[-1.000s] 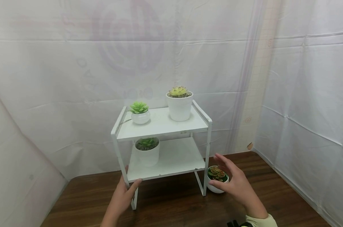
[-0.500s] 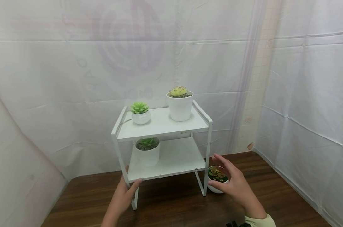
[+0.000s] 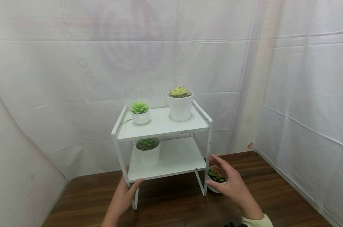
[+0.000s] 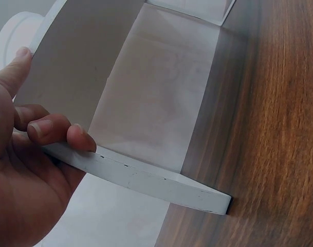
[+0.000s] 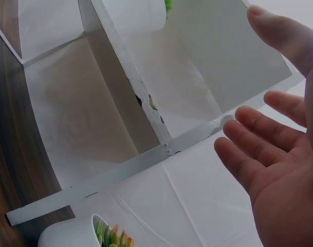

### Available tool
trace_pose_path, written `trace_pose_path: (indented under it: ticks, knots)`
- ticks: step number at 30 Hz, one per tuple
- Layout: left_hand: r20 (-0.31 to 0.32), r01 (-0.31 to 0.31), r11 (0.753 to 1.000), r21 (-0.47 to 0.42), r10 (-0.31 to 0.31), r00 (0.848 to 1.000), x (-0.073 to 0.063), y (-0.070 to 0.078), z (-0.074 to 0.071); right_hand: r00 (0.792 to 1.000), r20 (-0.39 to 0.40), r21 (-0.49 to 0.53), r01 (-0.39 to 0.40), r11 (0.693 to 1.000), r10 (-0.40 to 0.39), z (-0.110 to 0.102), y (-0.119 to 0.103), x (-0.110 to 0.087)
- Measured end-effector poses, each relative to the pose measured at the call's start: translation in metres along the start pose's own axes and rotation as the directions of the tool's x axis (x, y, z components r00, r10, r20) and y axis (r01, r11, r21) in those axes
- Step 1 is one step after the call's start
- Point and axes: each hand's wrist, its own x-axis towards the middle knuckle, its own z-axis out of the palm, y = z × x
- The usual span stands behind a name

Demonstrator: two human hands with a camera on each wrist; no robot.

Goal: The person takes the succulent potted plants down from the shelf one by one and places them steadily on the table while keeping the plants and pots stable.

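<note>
A white two-tier shelf rack (image 3: 162, 127) stands on the table. My left hand (image 3: 122, 194) grips its left front leg where the lower shelf meets it; in the left wrist view the fingers (image 4: 53, 128) curl round the leg and the thumb lies over the shelf edge. My right hand (image 3: 233, 187) is held beside the right front leg, fingers extended and apart, with nothing in it; whether it touches the leg is unclear. Partly behind that hand, a white pot with a reddish-green succulent (image 3: 215, 175) sits on the table.
On the top shelf stand a small bright-green succulent (image 3: 140, 113) at left and a taller pot with a yellow-green succulent (image 3: 180, 105) at right. A dark-green potted succulent (image 3: 148, 154) sits at left on the lower shelf. White sheeting (image 3: 74, 78) surrounds the wooden table (image 3: 86, 195).
My right hand has shifted slightly left toward the rack's right leg, covering more of the succulent on the table. The left hand, rack and plants look unchanged.
</note>
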Motion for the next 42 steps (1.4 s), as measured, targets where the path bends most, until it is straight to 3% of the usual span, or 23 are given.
trace_pose_path:
  ticks: [19,23,30,42]
  knots:
    - [-0.006,0.03,1.0,0.008,-0.03,1.0,0.0,0.0,-0.001,0.999,0.018,0.054,0.044,0.998,-0.045,0.01,0.0,0.003]
    - [-0.001,0.055,0.998,-0.029,-0.055,0.998,0.001,0.001,-0.001,0.998,0.024,0.078,0.056,0.995,-0.058,0.012,0.0,0.004]
    - [-0.009,0.018,1.0,-0.004,-0.018,1.0,0.0,0.001,-0.001,0.997,0.034,0.095,0.06,0.994,-0.063,0.017,-0.001,0.009]
    - [-0.004,0.034,0.999,0.0,-0.034,0.999,0.0,0.001,-0.002,0.996,0.075,0.102,0.036,0.994,-0.043,0.027,-0.012,0.021]
